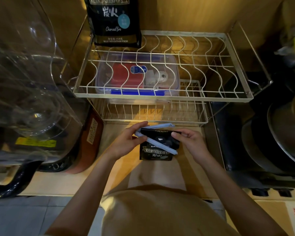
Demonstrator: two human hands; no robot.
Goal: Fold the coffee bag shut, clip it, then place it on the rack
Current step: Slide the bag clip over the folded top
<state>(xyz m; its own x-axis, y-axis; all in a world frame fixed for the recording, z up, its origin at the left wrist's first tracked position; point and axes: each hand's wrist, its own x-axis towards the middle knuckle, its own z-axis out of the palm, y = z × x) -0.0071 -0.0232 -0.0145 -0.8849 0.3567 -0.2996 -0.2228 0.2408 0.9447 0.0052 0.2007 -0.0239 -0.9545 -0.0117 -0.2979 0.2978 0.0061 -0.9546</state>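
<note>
black coffee bag (157, 147), open blue clip (156, 141) across it, both hands holding

The tan, cardboard-lined surface (160, 174) carries a two-tier white wire dish rack (162, 97). A large black coffee bag (114, 23) stands on the rack's upper tier, rear left. A clear plastic lidded container with blue clasps (136, 77) sits on the lower tier. A dark cooktop (245, 150) lies to the right of the rack.

Black coffee bag (157, 147), white lettering; pale blue clip (156, 143); white rack (160, 68).
</note>
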